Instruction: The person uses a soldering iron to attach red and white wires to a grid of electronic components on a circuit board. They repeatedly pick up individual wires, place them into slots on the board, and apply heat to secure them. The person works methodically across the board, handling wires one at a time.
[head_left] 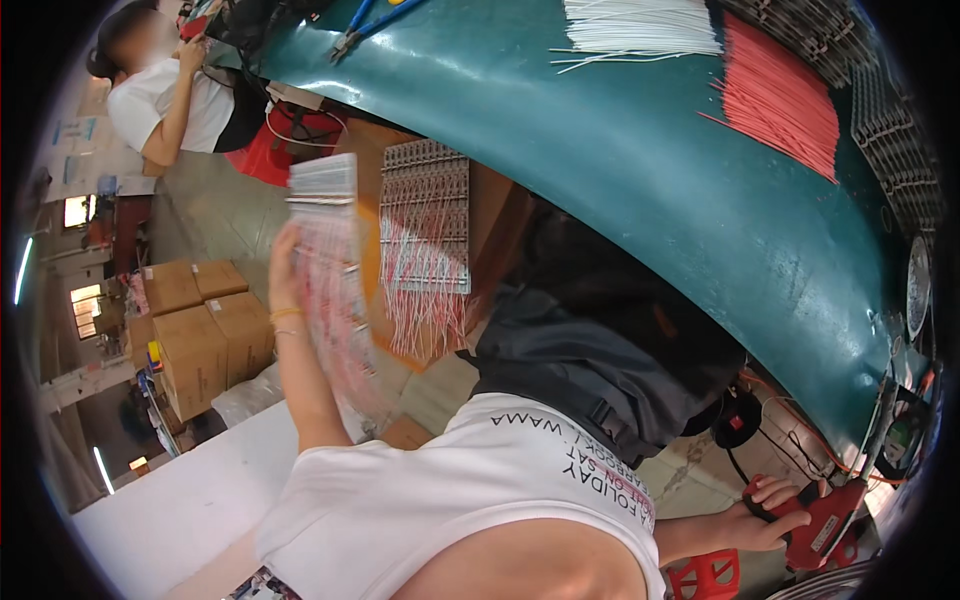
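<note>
My left hand (287, 262) is raised at the left, its fingers closed on the edge of a metal panel with red and white wires (330, 250). The panel is smeared by motion. Beside it a similar metal panel (425, 215) lies on a cardboard box, its red and white wires hanging down toward me. At the lower right my right hand (772, 515) is closed on a red object with a black part and a white label (828, 525). I cannot make out its exact kind.
The green tabletop (600, 130) curves across the top, holding white wires (640, 28), red wires (780, 95), blue-handled pliers (350, 38) and stacked metal parts (895, 125). Cardboard boxes (205, 340) stand at left. A co-worker (185, 100) sits at the upper left.
</note>
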